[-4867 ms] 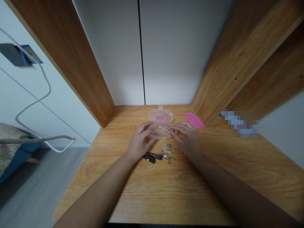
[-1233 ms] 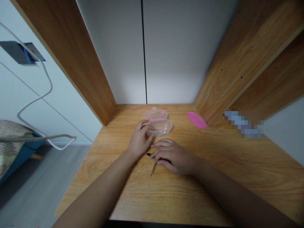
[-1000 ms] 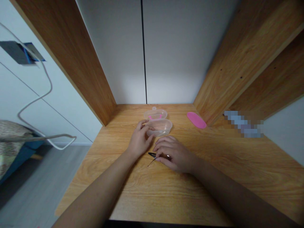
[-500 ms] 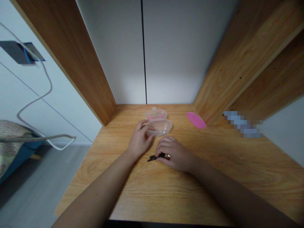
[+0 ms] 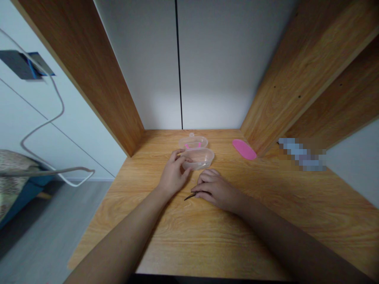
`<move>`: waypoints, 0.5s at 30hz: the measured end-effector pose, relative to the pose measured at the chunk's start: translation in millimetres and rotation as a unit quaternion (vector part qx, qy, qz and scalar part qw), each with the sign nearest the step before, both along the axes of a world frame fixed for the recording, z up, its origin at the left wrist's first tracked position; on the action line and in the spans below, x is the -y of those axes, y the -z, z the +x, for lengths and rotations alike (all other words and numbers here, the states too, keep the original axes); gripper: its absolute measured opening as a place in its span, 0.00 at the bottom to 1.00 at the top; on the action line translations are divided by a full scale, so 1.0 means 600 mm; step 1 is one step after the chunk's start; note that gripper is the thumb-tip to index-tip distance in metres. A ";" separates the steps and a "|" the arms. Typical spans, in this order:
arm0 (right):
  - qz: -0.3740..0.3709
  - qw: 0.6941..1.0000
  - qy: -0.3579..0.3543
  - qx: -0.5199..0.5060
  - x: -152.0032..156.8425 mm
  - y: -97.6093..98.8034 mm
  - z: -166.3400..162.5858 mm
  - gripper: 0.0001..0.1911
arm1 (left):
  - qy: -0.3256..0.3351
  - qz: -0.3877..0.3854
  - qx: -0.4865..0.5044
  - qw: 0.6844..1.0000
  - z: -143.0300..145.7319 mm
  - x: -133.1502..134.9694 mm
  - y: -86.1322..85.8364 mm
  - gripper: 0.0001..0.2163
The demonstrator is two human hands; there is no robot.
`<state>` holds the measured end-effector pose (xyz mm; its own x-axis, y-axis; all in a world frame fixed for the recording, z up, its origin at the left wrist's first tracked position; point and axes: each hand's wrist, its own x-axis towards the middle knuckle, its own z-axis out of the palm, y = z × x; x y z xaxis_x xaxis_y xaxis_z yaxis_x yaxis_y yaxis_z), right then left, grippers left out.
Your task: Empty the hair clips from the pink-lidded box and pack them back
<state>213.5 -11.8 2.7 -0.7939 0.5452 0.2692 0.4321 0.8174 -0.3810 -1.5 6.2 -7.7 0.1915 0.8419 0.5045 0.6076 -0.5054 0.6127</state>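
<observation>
A small clear plastic case (image 5: pixel 204 158) lies open on the wooden desk, its hinged lid (image 5: pixel 204 141) folded back toward the wall, with a pink handle (image 5: pixel 193 146) on it. My left hand (image 5: pixel 174 174) grips the case's left side, fingers over the rim and thumb at the front. Just in front of the case, my right hand (image 5: pixel 215 190) is closed on a thin black pointed piece (image 5: pixel 189 196). Its tip sticks out to the left between thumb and fingers; the rest is hidden, so its exact kind is unclear.
A flat pink oval piece (image 5: pixel 244 149) lies right of the case, near the wooden upright (image 5: pixel 266 114). Farther right is a blurred-out item (image 5: pixel 302 154). White panels (image 5: pixel 213 79) rise behind the desk (image 5: pixel 166 244). A white cable (image 5: pixel 60 98) hangs at the left.
The black piece has turned in my right hand; two prongs showed before, and now one thin tip shows. My right fingers have closed more over it. The left hand and case stay put.
</observation>
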 end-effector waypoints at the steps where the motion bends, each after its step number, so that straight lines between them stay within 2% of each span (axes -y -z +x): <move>1: -0.001 1.000 0.004 -0.004 -0.001 0.001 0.001 0.11 | 0.000 0.000 -0.001 1.000 0.000 0.000 0.000 0.10; 5: -0.016 0.999 0.024 -0.021 -0.003 0.001 0.002 0.09 | 0.001 0.000 0.000 1.000 0.001 0.001 -0.001 0.10; 9: -0.026 0.998 0.042 -0.033 -0.005 -0.003 0.002 0.14 | -0.001 -0.002 -0.001 1.000 0.001 0.000 -0.001 0.10; 15: -0.004 0.993 0.078 -0.086 -0.004 -0.005 0.004 0.16 | 0.000 -0.001 -0.004 1.000 0.001 0.000 0.000 0.11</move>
<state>215.7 -9.4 6.0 -0.6424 0.6606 0.3886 0.4818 0.7424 -0.4655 -1.2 6.4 -7.5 0.1957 0.8432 0.5007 0.6125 -0.5039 0.6091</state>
